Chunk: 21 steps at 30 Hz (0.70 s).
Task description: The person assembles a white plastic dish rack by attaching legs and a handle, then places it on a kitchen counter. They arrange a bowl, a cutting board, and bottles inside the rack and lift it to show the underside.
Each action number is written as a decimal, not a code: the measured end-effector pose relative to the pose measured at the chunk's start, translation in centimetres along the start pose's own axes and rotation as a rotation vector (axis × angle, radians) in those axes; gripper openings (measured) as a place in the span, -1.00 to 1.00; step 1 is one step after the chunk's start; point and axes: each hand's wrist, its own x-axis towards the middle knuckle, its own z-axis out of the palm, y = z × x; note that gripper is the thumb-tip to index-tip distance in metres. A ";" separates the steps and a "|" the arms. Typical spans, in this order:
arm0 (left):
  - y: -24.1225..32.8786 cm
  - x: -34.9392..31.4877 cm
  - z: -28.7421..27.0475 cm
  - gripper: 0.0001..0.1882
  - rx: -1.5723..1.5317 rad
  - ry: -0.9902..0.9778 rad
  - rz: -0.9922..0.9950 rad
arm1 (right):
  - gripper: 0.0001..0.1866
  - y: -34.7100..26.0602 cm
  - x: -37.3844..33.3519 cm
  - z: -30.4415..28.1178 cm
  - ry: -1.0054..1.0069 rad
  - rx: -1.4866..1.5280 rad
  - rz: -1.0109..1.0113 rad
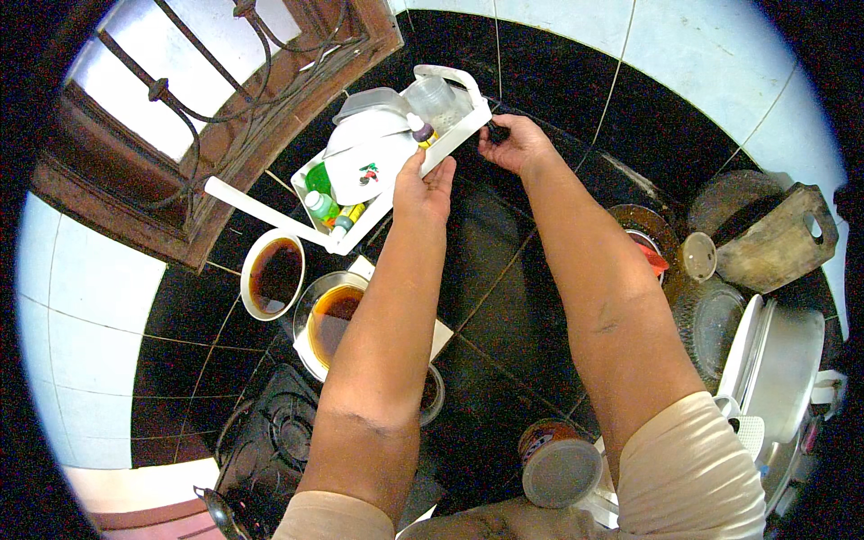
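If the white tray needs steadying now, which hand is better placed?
Probably the left hand: it is at the front side of the white tray, with nothing else visibly in it. The right hand, by the tray's right end, appears to hold a small black object.

Honestly can't make out a single word anywhere in this one. Closest thing is the orange-red label (541, 438) wrapped round the pale-lidded tub (562, 472) down at the bottom, which has some blue and white print on it, but it's way too small and slanted to read. Same deal up in the white rack (463, 137), where the yellow labels (349, 216) on the little bottles (422, 132) are basically just tiny blurry colour patches.
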 end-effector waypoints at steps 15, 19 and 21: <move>-0.1 0.3 -0.1 -0.62 -0.010 0.046 0.018 | -0.71 0.1 -0.5 -0.4 -0.143 -0.192 0.010; -0.2 0.3 0.0 -0.61 -0.015 0.045 0.013 | -0.71 0.3 -0.3 -0.6 0.023 -0.265 0.010; -0.2 0.3 -0.1 -0.62 -0.004 0.027 0.009 | -0.70 0.3 -0.1 -0.7 0.021 -0.324 -0.033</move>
